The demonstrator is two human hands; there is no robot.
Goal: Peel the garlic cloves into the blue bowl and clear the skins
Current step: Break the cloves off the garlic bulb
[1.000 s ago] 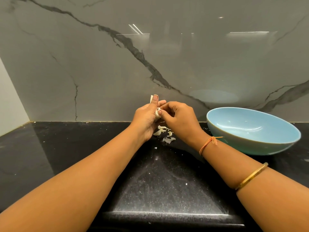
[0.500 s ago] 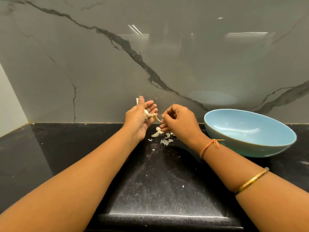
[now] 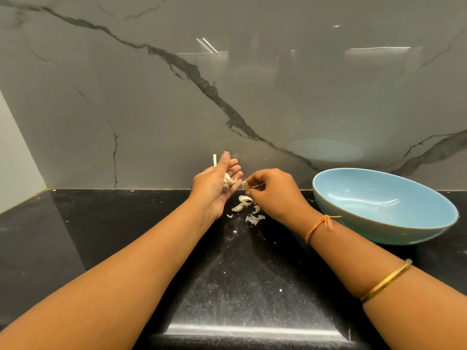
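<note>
White papery skins (image 3: 254, 219) curl on speckled black counter (image 3: 101, 236) near glossy blue bowl (image 3: 374, 198).

The big wall (image 3: 151, 109) at the back is shiny grey stone with dark wiggly lines (image 3: 202, 82) running across it. Thin bright lights (image 3: 379, 48) shine back off it near the top. Below it is a black counter (image 3: 75, 236) with tiny sparkly dots and a bright stripe near its front, and a plain pale wall (image 3: 15, 160) stands at the far left.

Bare forearms; orange thread (image 3: 319, 226), gold bangle (image 3: 386, 280).
</note>
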